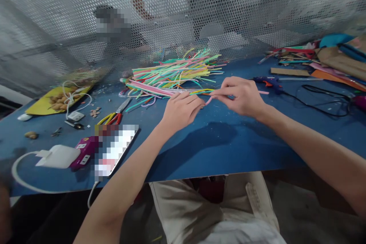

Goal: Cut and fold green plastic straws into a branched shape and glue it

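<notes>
Pink and slender, the strip (209,100) bends between our left hand (182,110) and right hand (240,94), both pinching it over the table (246,150). Its long axis roughly follows the front edge, one end pointing right.

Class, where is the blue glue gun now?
In the head view, the blue glue gun lies on the tabletop, right of the right hand, near a cardboard strip.
</notes>
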A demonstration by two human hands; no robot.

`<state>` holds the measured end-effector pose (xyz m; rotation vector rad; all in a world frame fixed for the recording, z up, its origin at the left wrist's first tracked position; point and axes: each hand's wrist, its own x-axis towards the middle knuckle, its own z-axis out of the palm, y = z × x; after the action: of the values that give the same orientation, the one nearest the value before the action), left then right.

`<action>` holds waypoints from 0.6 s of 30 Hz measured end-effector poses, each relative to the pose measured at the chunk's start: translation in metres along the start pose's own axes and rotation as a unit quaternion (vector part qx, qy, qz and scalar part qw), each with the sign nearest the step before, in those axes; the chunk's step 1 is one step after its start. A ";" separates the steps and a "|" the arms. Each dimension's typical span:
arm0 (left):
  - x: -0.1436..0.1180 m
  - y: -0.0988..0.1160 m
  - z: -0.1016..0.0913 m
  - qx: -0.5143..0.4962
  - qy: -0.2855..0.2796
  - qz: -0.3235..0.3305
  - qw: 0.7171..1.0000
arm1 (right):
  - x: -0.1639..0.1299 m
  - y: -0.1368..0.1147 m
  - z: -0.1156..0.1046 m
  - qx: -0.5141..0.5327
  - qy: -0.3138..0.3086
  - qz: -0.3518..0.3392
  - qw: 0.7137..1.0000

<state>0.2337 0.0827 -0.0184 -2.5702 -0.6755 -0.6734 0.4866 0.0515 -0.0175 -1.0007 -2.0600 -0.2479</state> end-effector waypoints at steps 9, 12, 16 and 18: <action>-0.001 0.008 0.003 -0.236 0.096 -0.063 0.965 | 0.000 0.005 0.014 0.231 -0.025 0.131 0.964; 0.000 0.010 0.004 -0.256 0.145 -0.122 0.948 | -0.003 0.002 0.018 0.242 -0.051 0.124 0.961; 0.001 0.011 0.006 -0.223 0.160 -0.187 0.943 | -0.006 -0.004 0.021 0.233 -0.061 0.100 0.965; 0.001 0.011 0.008 -0.205 0.159 -0.199 0.945 | -0.007 -0.006 0.021 0.213 -0.053 0.074 0.973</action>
<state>0.2433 0.0778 -0.0267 -2.6017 -1.0434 -1.4613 0.4717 0.0537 -0.0352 -0.9053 -2.0025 0.3225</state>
